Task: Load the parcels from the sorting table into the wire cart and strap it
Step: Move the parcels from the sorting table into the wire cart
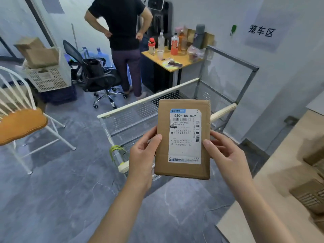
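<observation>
The parcel (182, 139), a flat brown carton with a white shipping label facing up, sits in the lower middle of the frame, held in the air above the near corner of the cart (149, 99). The left grip (142, 155) pinches its left edge, thumb laid on the front and fingers tucked behind. The right grip (226, 151) holds the opposite edge the same way, its thumb tip touching the label's margin. Both are closed on the carton, with nothing else in them. The cart stands just beyond, wire-mesh walls between pale top rails, with a yellow strap (115, 150) bunched at its near left post. To the lower right runs the pale worktop (284, 146), carrying more cartons (312, 195), blurred at the frame's edge. A sign (261, 30) hangs on the wall at upper right. Behind the cart, upper middle, a small yellow desk (175, 67) is crowded with bottles, and a person (126, 41) in dark clothes stands beside it, back turned, next to a black chair (98, 76). At left is a white chair (22, 123) with an orange seat.
</observation>
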`<state>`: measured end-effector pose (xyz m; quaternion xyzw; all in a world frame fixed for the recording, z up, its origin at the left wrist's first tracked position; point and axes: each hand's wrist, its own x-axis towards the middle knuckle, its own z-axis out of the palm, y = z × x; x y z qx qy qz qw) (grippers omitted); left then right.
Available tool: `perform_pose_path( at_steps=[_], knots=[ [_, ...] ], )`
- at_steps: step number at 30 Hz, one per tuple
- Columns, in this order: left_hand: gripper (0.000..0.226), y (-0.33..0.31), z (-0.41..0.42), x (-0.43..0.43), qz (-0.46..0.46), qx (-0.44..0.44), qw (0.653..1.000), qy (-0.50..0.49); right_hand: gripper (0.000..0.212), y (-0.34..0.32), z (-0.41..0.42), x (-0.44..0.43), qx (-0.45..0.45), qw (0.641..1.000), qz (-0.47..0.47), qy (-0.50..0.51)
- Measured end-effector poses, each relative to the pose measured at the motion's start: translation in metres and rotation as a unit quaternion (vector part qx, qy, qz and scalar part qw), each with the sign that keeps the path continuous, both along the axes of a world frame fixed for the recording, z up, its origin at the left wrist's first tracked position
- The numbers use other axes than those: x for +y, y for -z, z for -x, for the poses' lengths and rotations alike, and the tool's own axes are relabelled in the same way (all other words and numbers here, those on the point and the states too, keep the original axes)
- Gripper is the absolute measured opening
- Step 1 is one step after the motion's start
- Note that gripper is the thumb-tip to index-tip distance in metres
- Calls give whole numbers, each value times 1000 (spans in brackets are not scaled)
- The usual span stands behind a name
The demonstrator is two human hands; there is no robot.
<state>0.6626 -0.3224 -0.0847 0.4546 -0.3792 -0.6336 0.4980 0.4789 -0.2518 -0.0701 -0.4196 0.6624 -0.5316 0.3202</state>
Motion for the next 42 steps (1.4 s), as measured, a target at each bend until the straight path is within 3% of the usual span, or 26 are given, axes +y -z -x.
perform_pose_path(
  at_steps=[10, 27, 42],
  knots=[
    [31, -12, -41, -93, 28, -14, 996, -82, 29, -8, -31, -129, -27, 997, 19, -75],
    [32, -25, 12, -260, 32, -70, 965, -251, 26, 3, 19, -368, -76, 967, 18, -244],
    [34, 17, -33, -406, -3, -16, 961, -275, 24, 30, -26, -527, -46, 962, -32, -267]
  ],
)
